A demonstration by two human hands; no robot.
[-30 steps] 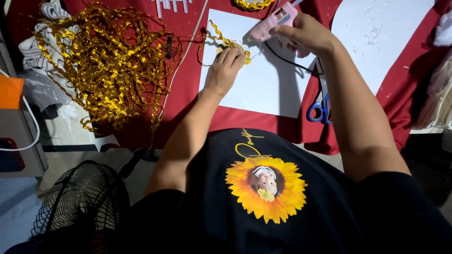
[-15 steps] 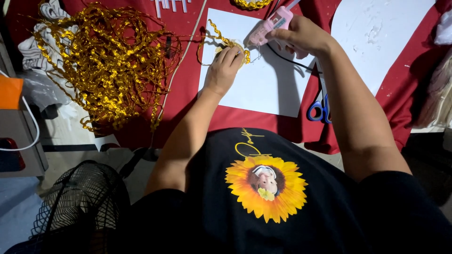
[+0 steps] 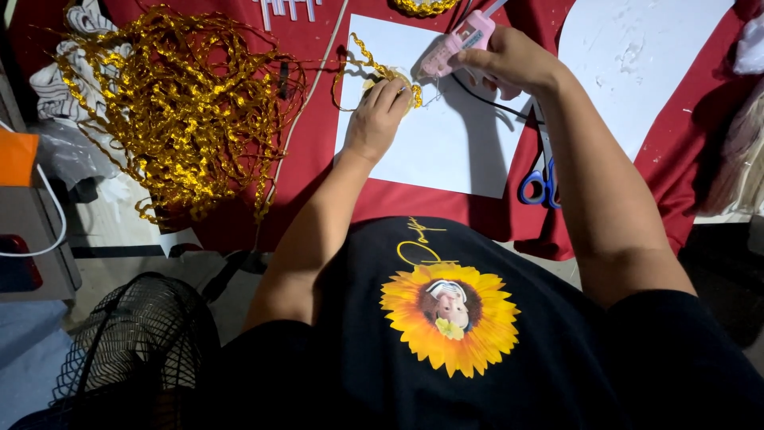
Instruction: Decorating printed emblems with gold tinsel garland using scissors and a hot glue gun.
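My left hand (image 3: 379,118) presses down on a small coil of gold ribbon (image 3: 387,78) that lies on a white sheet of paper (image 3: 446,143). A strand of the same gold ribbon runs from the coil up and to the left. My right hand (image 3: 509,60) grips a pink glue gun (image 3: 458,44), whose nozzle points down and left at the coil, close to my left fingers. Its dark cord trails under my right wrist.
A big tangled heap of gold ribbon (image 3: 179,103) lies on the red cloth (image 3: 310,151) at the left. Blue-handled scissors (image 3: 541,179) rest beside my right forearm. A second white sheet (image 3: 637,64) is at the right, white glue sticks (image 3: 286,8) at the top, a black fan (image 3: 135,350) below left.
The glue gun's nozzle has come down closer to the coil. My left hand stays pressed on the gold ribbon.
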